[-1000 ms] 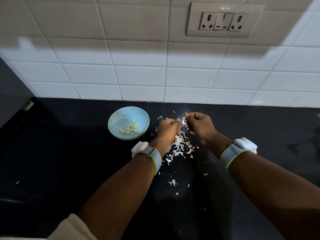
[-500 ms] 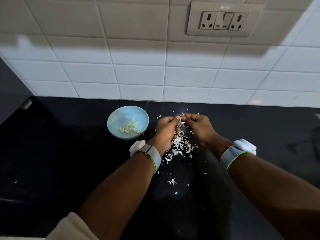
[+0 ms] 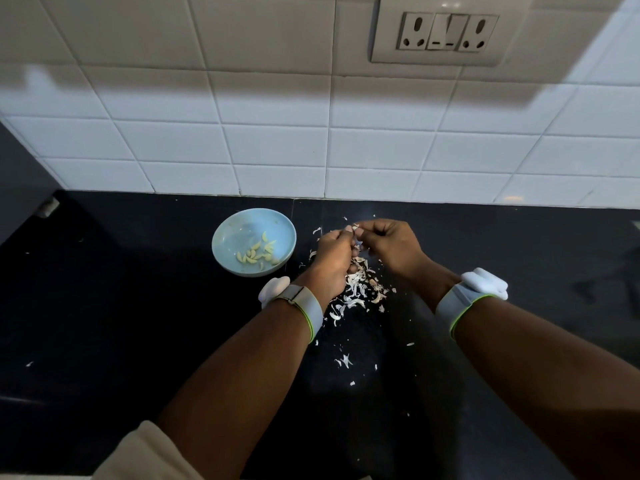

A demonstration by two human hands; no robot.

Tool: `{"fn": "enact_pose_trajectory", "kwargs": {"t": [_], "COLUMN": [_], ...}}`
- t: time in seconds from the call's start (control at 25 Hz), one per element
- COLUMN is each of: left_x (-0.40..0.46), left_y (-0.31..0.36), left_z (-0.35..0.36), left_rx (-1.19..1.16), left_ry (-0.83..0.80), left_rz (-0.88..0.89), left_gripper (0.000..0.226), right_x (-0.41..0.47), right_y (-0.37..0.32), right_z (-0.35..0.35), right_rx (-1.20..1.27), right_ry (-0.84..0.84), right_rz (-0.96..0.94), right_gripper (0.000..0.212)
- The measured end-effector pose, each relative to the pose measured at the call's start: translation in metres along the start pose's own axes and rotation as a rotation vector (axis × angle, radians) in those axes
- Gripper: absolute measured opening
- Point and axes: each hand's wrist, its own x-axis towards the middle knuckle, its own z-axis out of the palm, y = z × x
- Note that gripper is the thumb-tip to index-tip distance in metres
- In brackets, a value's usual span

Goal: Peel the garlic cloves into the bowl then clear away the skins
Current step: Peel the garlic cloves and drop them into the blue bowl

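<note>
My left hand (image 3: 332, 259) and my right hand (image 3: 391, 247) meet fingertip to fingertip above the black counter and pinch a small garlic clove (image 3: 355, 229) between them; most of the clove is hidden by the fingers. Directly under the hands lies a heap of pale garlic skins (image 3: 360, 289). To the left stands a light blue bowl (image 3: 242, 226) holding several peeled yellowish cloves (image 3: 258, 256).
Loose skin flakes (image 3: 344, 360) are scattered on the black counter (image 3: 138, 323) nearer to me. A white tiled wall (image 3: 311, 150) rises behind, with a socket plate (image 3: 448, 31) on it. Both wrists carry grey bands with white devices.
The two hands have shifted slightly up and away from me while staying together on the clove. The bowl and the skin heap have not moved.
</note>
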Motion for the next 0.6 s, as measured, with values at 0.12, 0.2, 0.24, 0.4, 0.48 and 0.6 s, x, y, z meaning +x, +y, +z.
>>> {"fn": "enact_pose_trajectory", "kwargs": {"t": [0.12,0.2,0.24,0.4,0.48,0.6], "left_x": [0.001,0.005,0.006,0.014,0.017,0.013], "left_y": [0.000,-0.003,-0.005,-0.013,-0.016,-0.015], "left_z": [0.002,0.001,0.000,-0.006,-0.006,-0.006], "left_rx": [0.068,0.136,0.184,0.365,0.402,0.385], "left_ry": [0.028,0.064,0.086,0.158,0.137,0.110], "left_rz": [0.019,0.060,0.091,0.183,0.161,0.103], "left_gripper": [0.024,0.026,0.031,0.039,0.024,0.021], "right_x": [0.003,0.005,0.006,0.005,0.004,0.005], "right_y": [-0.006,-0.007,-0.006,-0.001,0.003,0.019], "right_z": [0.004,0.002,0.000,-0.005,-0.008,-0.017], "right_rx": [0.244,0.285,0.277,0.145,0.019,-0.355], "right_ry": [0.039,0.066,0.078,0.109,0.132,0.148], "right_rz": [0.095,0.144,0.160,0.217,0.226,0.194], "right_gripper": [0.014,0.010,0.009,0.011,0.010,0.022]}}
